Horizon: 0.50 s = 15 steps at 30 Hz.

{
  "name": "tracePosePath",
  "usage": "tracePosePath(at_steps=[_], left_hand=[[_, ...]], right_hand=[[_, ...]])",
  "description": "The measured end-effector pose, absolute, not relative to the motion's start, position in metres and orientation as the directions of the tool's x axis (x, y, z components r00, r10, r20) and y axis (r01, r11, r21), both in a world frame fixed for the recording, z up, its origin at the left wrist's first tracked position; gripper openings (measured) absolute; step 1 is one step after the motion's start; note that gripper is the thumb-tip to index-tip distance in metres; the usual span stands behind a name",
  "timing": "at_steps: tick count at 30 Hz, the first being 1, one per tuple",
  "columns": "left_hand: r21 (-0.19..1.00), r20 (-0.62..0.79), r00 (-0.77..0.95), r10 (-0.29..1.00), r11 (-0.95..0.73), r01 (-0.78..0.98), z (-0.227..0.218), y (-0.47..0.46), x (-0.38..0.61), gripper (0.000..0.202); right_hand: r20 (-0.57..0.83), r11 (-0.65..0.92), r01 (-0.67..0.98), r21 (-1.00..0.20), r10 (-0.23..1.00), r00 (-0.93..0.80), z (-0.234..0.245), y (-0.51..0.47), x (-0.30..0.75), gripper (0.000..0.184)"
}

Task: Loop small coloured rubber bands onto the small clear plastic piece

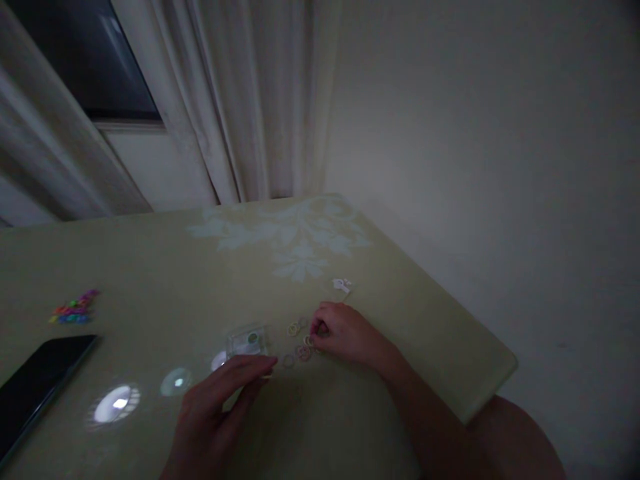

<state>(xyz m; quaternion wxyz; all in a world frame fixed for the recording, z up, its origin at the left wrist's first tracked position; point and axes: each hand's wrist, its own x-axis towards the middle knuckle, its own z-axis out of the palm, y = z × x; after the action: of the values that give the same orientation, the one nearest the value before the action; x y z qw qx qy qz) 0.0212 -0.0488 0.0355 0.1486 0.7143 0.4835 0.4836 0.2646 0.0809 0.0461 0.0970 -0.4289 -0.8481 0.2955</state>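
Several small rubber-band rings (296, 329) lie scattered on the pale green table (165, 267). My right hand (345, 333) rests among them with its fingers curled in a pinch over a ring; what sits between the fingertips is too small to name. My left hand (220, 400) lies flat with fingers stretched toward a small clear plastic box (246, 342), its fingertips just at the box's near edge.
A pile of coloured bands (74, 309) lies at the far left. A dark phone (37, 383) lies at the left edge. A small white object (342, 285) sits beyond my right hand. Curtains (240, 100) hang behind the table, whose right edge drops off close by.
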Motion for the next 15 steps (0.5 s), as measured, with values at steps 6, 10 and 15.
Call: tracePosePath(at_steps=[6, 10, 15], left_hand=[[0.702, 0.5, 0.005, 0.866, -0.408, 0.584, 0.034, -0.051, 0.023, 0.015], [0.705, 0.529, 0.046, 0.848, -0.469, 0.532, 0.036, -0.049, 0.023, 0.018], [0.715, 0.538, 0.063, 0.84, -0.495, 0.493, 0.038, -0.045, 0.025, 0.019]], right_hand=[[-0.014, 0.444, 0.631, -0.637, 0.811, -0.584, 0.054, 0.082, 0.264, 0.006], [0.046, 0.411, 0.455, -0.79, 0.78, -0.625, 0.061, 0.074, 0.255, 0.006], [0.056, 0.305, 0.219, -0.927, 0.69, -0.722, 0.063, 0.052, 0.236, 0.007]])
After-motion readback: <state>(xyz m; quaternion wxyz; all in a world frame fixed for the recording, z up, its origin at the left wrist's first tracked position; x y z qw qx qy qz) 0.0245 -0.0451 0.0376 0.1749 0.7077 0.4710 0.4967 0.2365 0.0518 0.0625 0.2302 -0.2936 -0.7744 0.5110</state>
